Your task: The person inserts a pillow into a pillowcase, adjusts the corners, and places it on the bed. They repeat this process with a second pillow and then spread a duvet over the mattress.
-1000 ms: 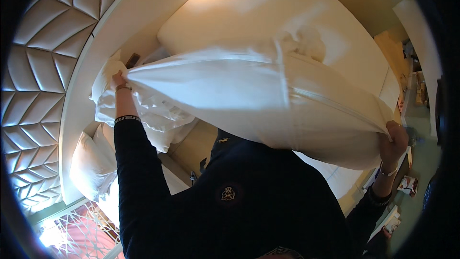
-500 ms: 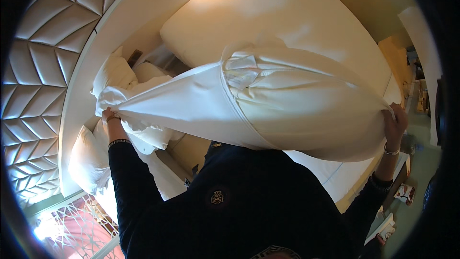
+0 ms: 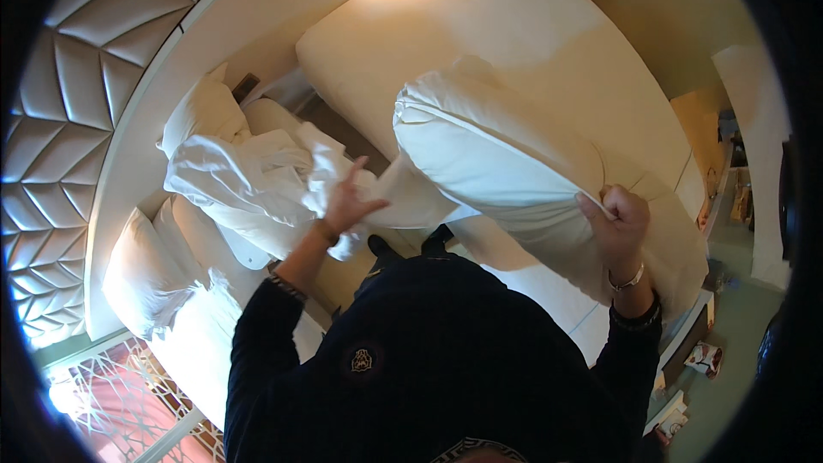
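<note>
My right hand (image 3: 619, 225) grips the edge of a plump white pillow (image 3: 501, 141) that hangs in front of me, slanting up to the left over the far bed. A seamed edge runs along its side facing me. My left hand (image 3: 347, 204) is open with fingers spread, in front of rumpled white cloth (image 3: 236, 167). A strip of white fabric (image 3: 416, 193) drapes between the left hand and the pillow; whether it joins the pillow's cover I cannot tell.
A white-covered bed (image 3: 506, 9) lies at the far side, and white pillows (image 3: 141, 270) rest at the left. A padded headboard (image 3: 73, 99) lines the left wall. Shelves with small items (image 3: 729, 197) stand at the right; a bag (image 3: 703, 358) lies near them.
My left hand has let go of the white fabric and moved right, its fingers opening. My right hand has moved left with the pillow, which now slants; the stretched fabric has gone slack.
</note>
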`<state>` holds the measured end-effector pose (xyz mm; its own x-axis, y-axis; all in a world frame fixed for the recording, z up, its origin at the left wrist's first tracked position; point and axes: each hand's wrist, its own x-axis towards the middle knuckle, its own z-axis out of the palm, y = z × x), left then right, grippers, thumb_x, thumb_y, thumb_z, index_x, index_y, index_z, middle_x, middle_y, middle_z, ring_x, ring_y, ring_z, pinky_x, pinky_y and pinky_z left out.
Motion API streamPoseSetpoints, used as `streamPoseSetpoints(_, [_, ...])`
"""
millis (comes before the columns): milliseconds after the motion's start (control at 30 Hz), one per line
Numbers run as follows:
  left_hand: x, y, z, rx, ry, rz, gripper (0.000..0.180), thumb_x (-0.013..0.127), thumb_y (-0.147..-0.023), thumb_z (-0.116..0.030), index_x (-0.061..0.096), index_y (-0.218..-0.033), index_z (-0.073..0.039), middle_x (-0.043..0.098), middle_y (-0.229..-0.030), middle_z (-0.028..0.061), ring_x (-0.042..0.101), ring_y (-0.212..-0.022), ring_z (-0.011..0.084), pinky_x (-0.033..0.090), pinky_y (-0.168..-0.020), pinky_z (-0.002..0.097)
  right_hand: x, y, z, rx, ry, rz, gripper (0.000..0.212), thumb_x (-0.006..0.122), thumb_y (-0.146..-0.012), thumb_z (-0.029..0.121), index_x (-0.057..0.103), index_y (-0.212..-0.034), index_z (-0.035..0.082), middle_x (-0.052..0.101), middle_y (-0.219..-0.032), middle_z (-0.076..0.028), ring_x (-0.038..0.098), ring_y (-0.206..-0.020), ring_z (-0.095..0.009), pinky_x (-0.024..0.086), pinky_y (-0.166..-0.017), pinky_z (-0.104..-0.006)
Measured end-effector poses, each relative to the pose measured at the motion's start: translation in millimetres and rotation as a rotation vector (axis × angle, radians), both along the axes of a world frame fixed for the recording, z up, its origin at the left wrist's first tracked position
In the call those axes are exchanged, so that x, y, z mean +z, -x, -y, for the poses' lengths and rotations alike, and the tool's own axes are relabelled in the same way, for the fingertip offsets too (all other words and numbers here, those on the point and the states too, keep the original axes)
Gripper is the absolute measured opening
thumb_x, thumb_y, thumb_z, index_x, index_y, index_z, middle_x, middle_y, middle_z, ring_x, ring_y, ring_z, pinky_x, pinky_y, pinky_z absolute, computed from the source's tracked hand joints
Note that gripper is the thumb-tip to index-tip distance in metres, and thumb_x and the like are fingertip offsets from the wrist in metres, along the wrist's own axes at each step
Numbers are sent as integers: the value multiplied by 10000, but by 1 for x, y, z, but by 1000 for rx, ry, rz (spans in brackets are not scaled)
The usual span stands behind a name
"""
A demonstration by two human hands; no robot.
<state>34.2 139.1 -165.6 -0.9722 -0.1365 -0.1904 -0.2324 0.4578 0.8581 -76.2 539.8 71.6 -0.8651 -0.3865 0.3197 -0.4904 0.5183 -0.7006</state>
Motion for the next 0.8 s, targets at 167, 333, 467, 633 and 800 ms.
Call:
streamPoseSetpoints(167, [-41,9,-3,-144,113,3,674,731,-760,-402,522,-1301,-59,571,-1267,200,545,-1161,354,438,-971,398,43,-33,54,144,47,3,495,772,-734,16,306,-584,88,274,-522,-24,239,-466,-129,186,-448,-290])
streamPoseSetpoints(333, [-66,-46,43,28,75,-211,480,622,-846,-295,566,-1261,-60,554,-1314,155,513,-1203,322,389,-1026,386,77,-62,109,184,111,-74,495,755,-737,-17,292,-599,93,263,-541,0,243,-492,-102,183,-470,-269])
streamPoseSetpoints(467, [-81,-109,72,99,238,-165,408,590,-846,-245,600,-1206,-52,600,-1222,186,551,-1148,340,427,-978,402,108,-75,159,196,127,-124,491,745,-759,-24,288,-626,96,309,-575,14,255,-538,-96,206,-501,-261])
streamPoseSetpoints(633, [-90,-186,103,237,574,-287,360,595,-820,-271,663,-1082,-34,652,-1089,207,613,-1034,359,487,-885,425,158,-93,221,349,48,-224,409,732,-778,-2,355,-643,84,402,-618,-7,380,-568,-106,364,-562,-251])
streamPoseSetpoints(800, [-162,-287,130,217,317,574,355,608,-802,-302,686,-1008,-24,666,-1025,212,634,-980,363,504,-849,429,195,-79,257,361,-109,-477,141,631,-895,142,547,-876,30,575,-830,-105,576,-785,-178,472,-741,-294])
